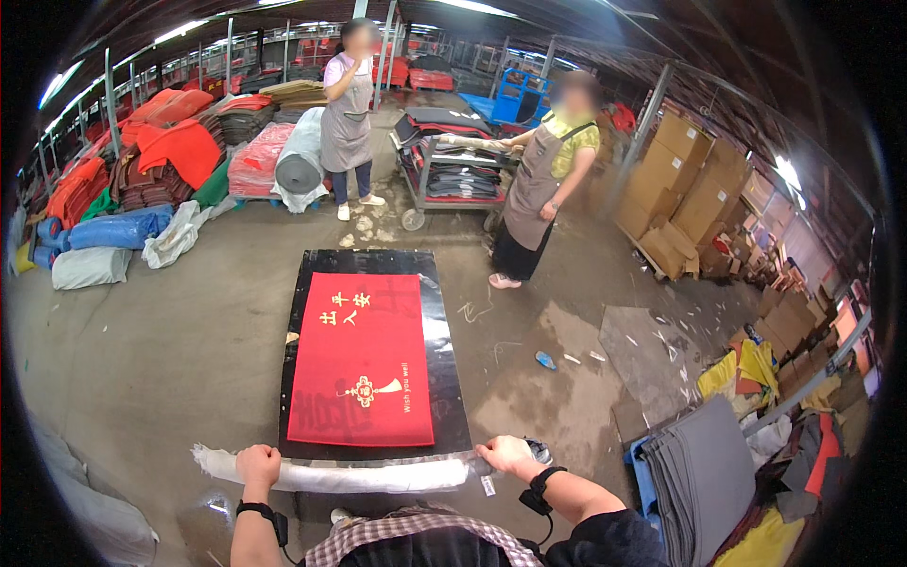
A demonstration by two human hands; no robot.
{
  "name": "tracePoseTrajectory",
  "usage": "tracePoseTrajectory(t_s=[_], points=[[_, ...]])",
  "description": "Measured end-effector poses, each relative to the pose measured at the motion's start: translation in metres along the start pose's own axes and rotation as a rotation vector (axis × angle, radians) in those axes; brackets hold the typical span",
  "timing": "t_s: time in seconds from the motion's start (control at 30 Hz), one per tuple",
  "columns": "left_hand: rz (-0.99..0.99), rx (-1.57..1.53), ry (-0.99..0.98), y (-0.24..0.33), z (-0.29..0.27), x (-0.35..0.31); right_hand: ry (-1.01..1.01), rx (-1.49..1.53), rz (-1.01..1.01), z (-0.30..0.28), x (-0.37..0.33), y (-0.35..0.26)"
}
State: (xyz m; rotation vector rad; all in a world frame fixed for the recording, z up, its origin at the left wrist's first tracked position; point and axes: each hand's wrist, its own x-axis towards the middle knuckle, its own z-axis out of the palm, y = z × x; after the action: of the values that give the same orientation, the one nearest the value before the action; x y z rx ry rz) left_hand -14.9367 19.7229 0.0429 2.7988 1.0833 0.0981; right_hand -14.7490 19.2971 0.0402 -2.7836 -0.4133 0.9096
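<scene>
A long roll of whitish plastic film (378, 475) lies crosswise along the near edge of a black board (446, 378). Its left end is frayed and sticks out past my left hand (257, 468), whose fingers are wrapped round it. At the opposite end my right hand (506, 455) is closed on the roll's narrow tip; its fingers are partly hidden. On the board, just beyond the roll, a red floor mat (364, 331) with gold lettering and a gold ornament lies flat. Faint dark marks show on its surface.
One person in an apron (348, 123) stands far ahead; another (539, 180) holds a cart (460, 201) stacked with mats. Grey folded sheets (699, 477) stand near right. Tall cartons (666, 170) line the right; mat piles and rolls (300, 156) fill the left.
</scene>
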Motion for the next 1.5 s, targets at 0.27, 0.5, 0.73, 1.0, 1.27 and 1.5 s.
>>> tracePoseTrajectory(t_s=[0.27, 0.5, 0.73, 1.0, 1.27, 1.5], points=[[-0.019, 0.015, -0.015, 0.0, 0.003, -0.001, 0.008, -0.004, 0.001, 0.002, 0.002, 0.003], [0.008, -0.004, 0.001, -0.005, 0.012, 0.001, 0.025, 0.005, -0.005, 0.005, 0.005, 0.006], [0.012, -0.007, -0.004, -0.001, 0.009, -0.002, 0.0, 0.001, 0.002, 0.007, 0.006, 0.008], [-0.007, -0.001, -0.018, 0.003, 0.007, -0.005, -0.016, -0.007, 0.015, 0.007, 0.007, 0.009], [-0.019, -0.004, -0.018, 0.002, 0.013, 0.001, 0.036, -0.021, -0.014, 0.006, 0.012, 0.01], [-0.053, 0.005, -0.073, -0.007, 0.028, -0.005, -0.016, -0.039, 0.004, 0.014, 0.009, 0.015]])
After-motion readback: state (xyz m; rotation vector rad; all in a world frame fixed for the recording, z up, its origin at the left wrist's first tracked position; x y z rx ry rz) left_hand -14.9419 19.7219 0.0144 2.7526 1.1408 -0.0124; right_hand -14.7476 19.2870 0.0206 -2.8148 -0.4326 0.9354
